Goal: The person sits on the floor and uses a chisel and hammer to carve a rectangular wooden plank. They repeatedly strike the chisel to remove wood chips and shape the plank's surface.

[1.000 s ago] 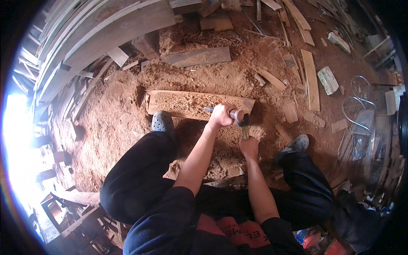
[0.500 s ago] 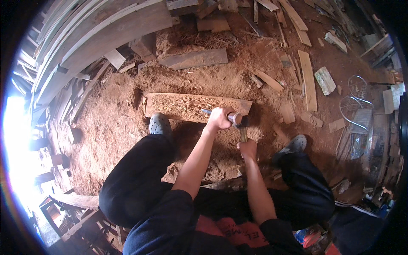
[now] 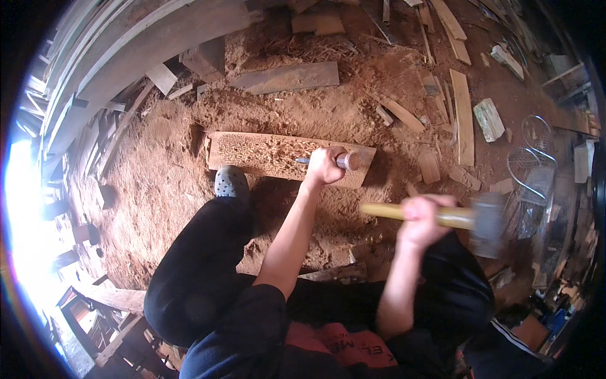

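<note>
A carved wooden board (image 3: 246,153) lies on the ground before me, its face cut with a dense pattern, the right end plainer. My left hand (image 3: 326,165) is closed around a chisel (image 3: 346,161), whose blade slants left onto the board and whose round handle end sticks out to the right. Off to the right, my right hand (image 3: 421,221) grips the yellow handle of a hammer (image 3: 451,216). The hammer's grey head points right, away from the chisel, and is smeared by motion. My left foot in a grey clog (image 3: 231,182) presses against the board's near edge.
Sawdust and reddish soil surround the board. Long planks (image 3: 158,47) are stacked at the upper left. A dark flat plank (image 3: 287,78) lies beyond the board. Loose wood strips (image 3: 463,117), a pale block (image 3: 488,120) and a bent metal wire frame (image 3: 530,161) lie to the right.
My right hand has swung the hammer from beside the chisel's end out to the right and turned its head rightward. My left hand and the chisel stay nearly in place on the board.
</note>
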Available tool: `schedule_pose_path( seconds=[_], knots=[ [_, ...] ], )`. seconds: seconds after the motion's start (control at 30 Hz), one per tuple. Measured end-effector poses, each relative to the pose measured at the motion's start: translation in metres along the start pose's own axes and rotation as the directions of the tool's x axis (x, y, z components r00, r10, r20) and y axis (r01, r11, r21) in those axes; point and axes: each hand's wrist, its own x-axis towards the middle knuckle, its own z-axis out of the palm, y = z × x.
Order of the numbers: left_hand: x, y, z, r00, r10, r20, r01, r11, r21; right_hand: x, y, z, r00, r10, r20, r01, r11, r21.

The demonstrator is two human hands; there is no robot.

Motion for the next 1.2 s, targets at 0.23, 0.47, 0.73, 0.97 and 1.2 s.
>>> schedule_pose_path(
  seconds=[0.23, 0.47, 0.73, 0.97, 1.2],
  knots=[
    [-0.008, -0.028, -0.012, 0.992, 0.008, -0.122, -0.004, 1.000, 0.029, -0.021, 0.074, -0.025, 0.729, 0.684, -0.004, -0.607, 0.645, -0.465],
    [-0.006, -0.024, -0.011, 0.998, -0.008, -0.069, 0.004, 0.998, -0.058, -0.009, 0.034, 0.000, 0.958, 0.287, 0.024, -0.287, 0.958, -0.018],
    [-0.006, -0.018, -0.013, 0.998, -0.065, -0.026, 0.064, 0.996, -0.055, -0.017, 0.140, -0.050, 0.826, 0.561, 0.048, -0.163, 0.319, -0.934],
    [-0.012, -0.059, -0.030, 0.963, -0.192, -0.189, 0.045, 0.807, -0.588, -0.019, 0.173, -0.071, 0.565, 0.815, -0.131, -0.431, 0.155, -0.889],
    [-0.007, -0.049, -0.038, 0.938, -0.301, -0.171, 0.129, 0.762, -0.634, -0.016, 0.180, -0.078, 0.502, 0.850, -0.158, -0.515, 0.147, -0.844]
  ],
)
